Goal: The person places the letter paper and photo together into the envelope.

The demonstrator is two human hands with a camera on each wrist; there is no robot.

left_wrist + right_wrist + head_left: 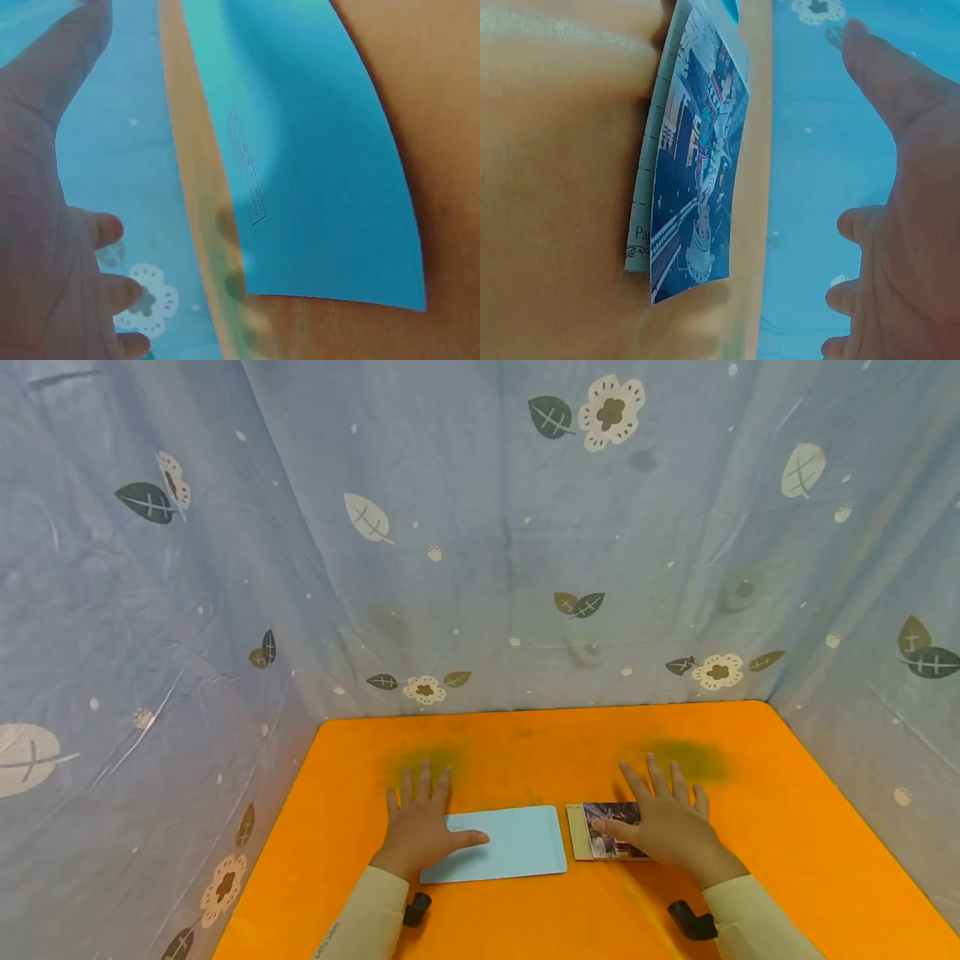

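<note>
A light blue envelope (pixel 517 843) lies flat on the orange table, its small printed box showing in the left wrist view. My left hand (pixel 420 835) hovers over the envelope's left end with fingers spread and thumb out across it. To the right of the envelope is a printed photo (pixel 611 814) lying on a cream lined card (pixel 578 833). Over the photo's right part my right hand (pixel 671 827) is held with fingers splayed, its thumb overlapping the picture in the head view. In the right wrist view the photo (pixel 701 165) is seen clear of that hand's fingers. Neither hand grips anything.
The orange table (pixel 525 918) has rounded far corners. A blue-grey curtain (pixel 487 568) with leaves and flowers hangs behind it and on both sides. Black wrist-camera mounts (pixel 693 921) stick out by the cream sleeves (pixel 757 914).
</note>
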